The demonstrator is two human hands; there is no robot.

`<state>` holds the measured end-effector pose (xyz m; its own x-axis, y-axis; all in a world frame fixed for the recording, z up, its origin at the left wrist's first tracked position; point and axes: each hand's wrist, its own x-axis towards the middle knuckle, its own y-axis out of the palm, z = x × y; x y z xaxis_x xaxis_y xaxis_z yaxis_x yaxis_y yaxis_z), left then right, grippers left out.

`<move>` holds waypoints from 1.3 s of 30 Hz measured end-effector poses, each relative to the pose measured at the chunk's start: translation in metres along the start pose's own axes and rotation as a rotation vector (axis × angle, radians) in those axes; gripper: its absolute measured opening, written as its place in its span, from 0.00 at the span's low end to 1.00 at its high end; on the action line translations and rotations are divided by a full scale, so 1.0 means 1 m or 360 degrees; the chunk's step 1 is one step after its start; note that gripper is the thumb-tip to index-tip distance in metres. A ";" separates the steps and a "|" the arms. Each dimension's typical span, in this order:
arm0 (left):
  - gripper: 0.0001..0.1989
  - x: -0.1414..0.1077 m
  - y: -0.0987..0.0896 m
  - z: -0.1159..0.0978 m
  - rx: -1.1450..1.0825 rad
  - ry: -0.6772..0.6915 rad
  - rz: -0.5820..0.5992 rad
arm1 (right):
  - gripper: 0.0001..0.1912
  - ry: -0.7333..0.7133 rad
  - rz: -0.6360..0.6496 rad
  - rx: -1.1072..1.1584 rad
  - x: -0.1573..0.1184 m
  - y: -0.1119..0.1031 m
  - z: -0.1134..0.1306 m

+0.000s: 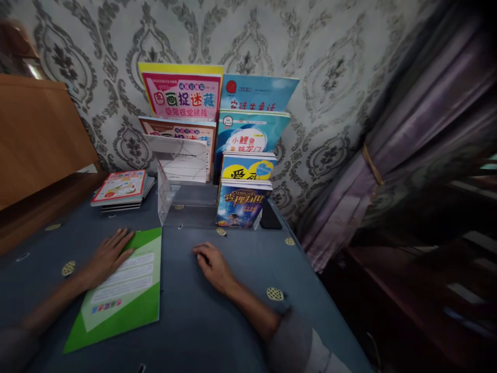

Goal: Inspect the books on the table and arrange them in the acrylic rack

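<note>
- While resting the left hand (105, 259) across the left edge of the green book (142, 303), stretching its fingers over the far left corner, setting the thumb apart on the cover, pinching nothing.
- Holding the right hand (213, 267) well apart from the book's right edge, loosely bending its fingers, gripping nothing visible; not telling from this angle whether touching the table (205, 331) or hovering just above.
- Finding the book lying flat on the table, ahead and to the left; judging its long axis, through wide-lens stretch, as running away from the body, leaning slightly right.
- Counting the left hand nearer, by contact; placing the book to the left of the right hand, with a strip of table lying between.
- Seeing the book's far right corner ending just beside the clear stand (163, 208); not telling whether touching.
- Noting upright books (182, 96) standing in the stand, a small stack (120, 187) lying left of it.
</note>
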<state>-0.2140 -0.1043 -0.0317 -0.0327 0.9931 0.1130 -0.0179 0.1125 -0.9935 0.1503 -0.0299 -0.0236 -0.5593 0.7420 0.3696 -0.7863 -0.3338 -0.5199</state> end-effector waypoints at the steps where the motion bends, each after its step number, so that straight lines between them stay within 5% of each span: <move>1: 0.32 -0.003 0.004 -0.002 -0.0001 0.0023 -0.0048 | 0.15 -0.0006 0.0008 -0.0010 -0.001 0.000 0.001; 12: 0.34 -0.002 0.034 -0.053 -0.0028 0.0330 -0.0217 | 0.17 0.0049 0.0083 -0.0228 -0.014 -0.003 0.006; 27: 0.32 0.057 0.045 -0.193 -0.0194 0.0631 -0.0302 | 0.20 0.0210 -0.0055 -0.0478 -0.031 -0.057 -0.033; 39: 0.33 0.082 0.059 -0.207 -0.0277 0.0709 -0.0321 | 0.18 0.0288 -0.0058 -0.0606 -0.026 -0.069 -0.032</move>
<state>-0.0109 -0.0090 -0.0838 0.3835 0.8651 0.3233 0.1875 0.2699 -0.9445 0.2273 -0.0073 -0.0224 -0.4511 0.8508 0.2696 -0.6325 -0.0917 -0.7691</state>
